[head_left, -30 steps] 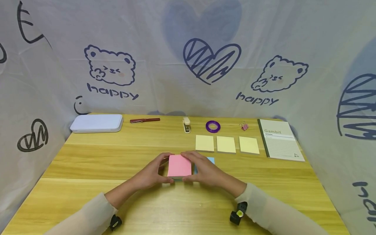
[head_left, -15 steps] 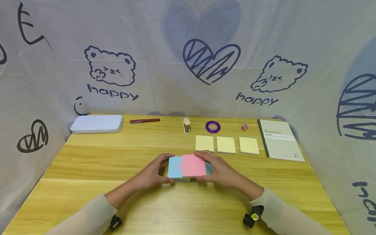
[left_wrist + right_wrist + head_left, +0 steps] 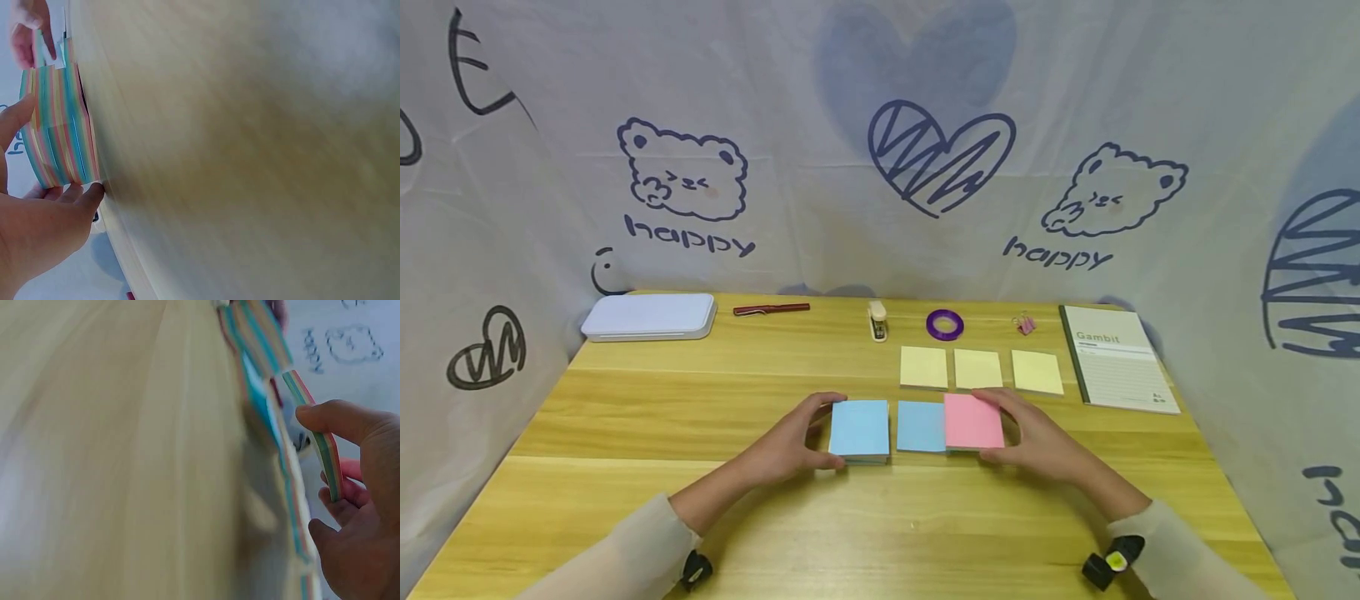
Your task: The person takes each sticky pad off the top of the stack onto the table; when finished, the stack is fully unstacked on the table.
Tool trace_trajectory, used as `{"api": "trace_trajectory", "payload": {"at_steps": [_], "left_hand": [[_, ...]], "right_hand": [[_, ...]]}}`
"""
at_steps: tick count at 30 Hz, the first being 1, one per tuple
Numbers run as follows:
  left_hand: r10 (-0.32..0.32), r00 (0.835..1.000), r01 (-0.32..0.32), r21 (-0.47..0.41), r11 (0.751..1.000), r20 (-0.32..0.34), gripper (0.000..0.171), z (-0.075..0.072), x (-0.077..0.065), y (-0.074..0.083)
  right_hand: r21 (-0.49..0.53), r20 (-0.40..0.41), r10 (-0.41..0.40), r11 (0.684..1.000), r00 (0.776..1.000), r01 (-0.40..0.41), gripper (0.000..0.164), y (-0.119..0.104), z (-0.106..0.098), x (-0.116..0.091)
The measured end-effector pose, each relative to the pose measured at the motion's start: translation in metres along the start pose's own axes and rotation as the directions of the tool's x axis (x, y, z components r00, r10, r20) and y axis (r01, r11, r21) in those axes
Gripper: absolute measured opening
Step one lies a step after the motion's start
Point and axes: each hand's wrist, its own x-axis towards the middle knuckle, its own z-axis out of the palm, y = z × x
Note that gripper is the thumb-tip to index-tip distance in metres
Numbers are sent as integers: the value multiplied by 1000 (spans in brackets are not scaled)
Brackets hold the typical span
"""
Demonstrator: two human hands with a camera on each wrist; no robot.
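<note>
My left hand (image 3: 790, 437) grips a thick stack of sticky notes (image 3: 860, 429) by its left side, thumb at the front and fingers at the back. The stack has a blue top, and its striped layers (image 3: 59, 131) show in the left wrist view. My right hand (image 3: 1037, 437) pinches a thinner sticky note pad with a pink top (image 3: 973, 421) between thumb and fingers. In the right wrist view this pad (image 3: 328, 453) is held above the table. A flat blue sticky note pad (image 3: 921, 427) lies between the two, its right edge overlapped by the pink one.
Three pale yellow sticky note pads (image 3: 922, 367) lie in a row behind. Along the back stand a white case (image 3: 649, 317), a dark red pen (image 3: 771, 309), a small stapler (image 3: 877, 321), purple tape (image 3: 944, 325), a pink binder clip (image 3: 1025, 324) and a notebook (image 3: 1118, 358).
My right hand has lifted the pink-topped pad off the stack and carried it right, past the flat blue pad. The stack's blue top is uncovered; my left hand has stayed in place.
</note>
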Motion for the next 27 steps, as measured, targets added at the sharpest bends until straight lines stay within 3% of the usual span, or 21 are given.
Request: {"api": "trace_trajectory", "payload": {"at_steps": [11,27], "left_hand": [[-5,1000,5,-4,1000,4,86,1,0,2],[-13,1000,13,-3,1000,4,87,-1,-1,2]], "right_hand": [[-41,13,1,999,1000,0,86,32,-2,-10],[-57,32,6,998,999,-4,86,34,-2,-10]]}}
